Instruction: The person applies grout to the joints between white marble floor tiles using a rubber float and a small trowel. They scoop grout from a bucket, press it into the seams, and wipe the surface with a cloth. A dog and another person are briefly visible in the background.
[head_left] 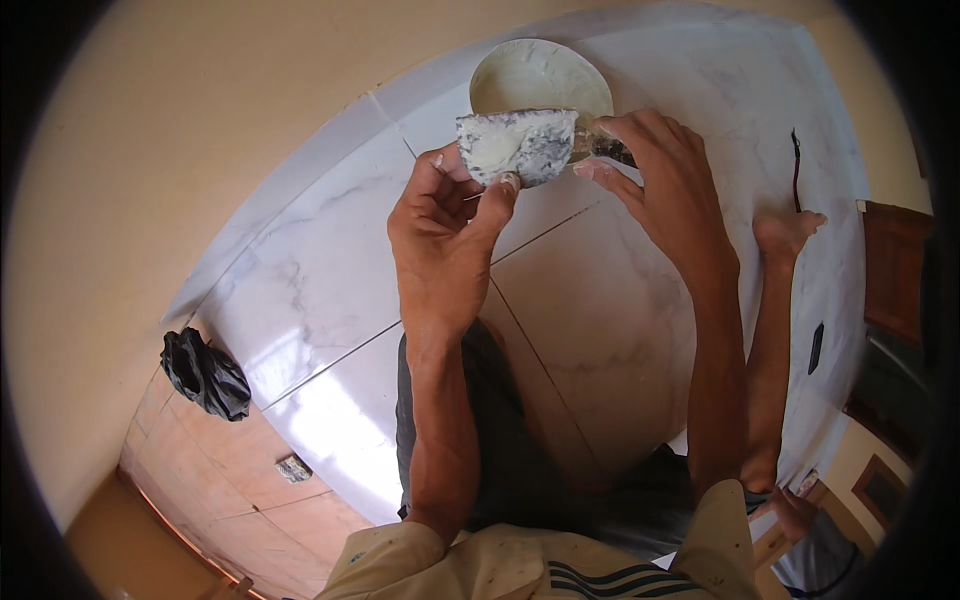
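My left hand [445, 230] grips a flat piece [515, 140] smeared with white paste and grey streaks, thumb on its lower edge and fingers curled behind. My right hand [660, 180], white paste on its fingertips, holds a short dark-handled tool [612, 150] at the piece's right end; the tool's head is partly hidden. Behind both hands, a pale bowl [540, 72] with white residue inside rests on the marble-look tiles [330, 260].
A black plastic bag [203, 375] and small block [294, 468] lie left. My bare leg [770, 360] extends right, near a dark strip [796, 170] and dark object [816, 345]. A cream wall [180, 140] borders the tiles. Someone's foot [795, 515] shows lower right.
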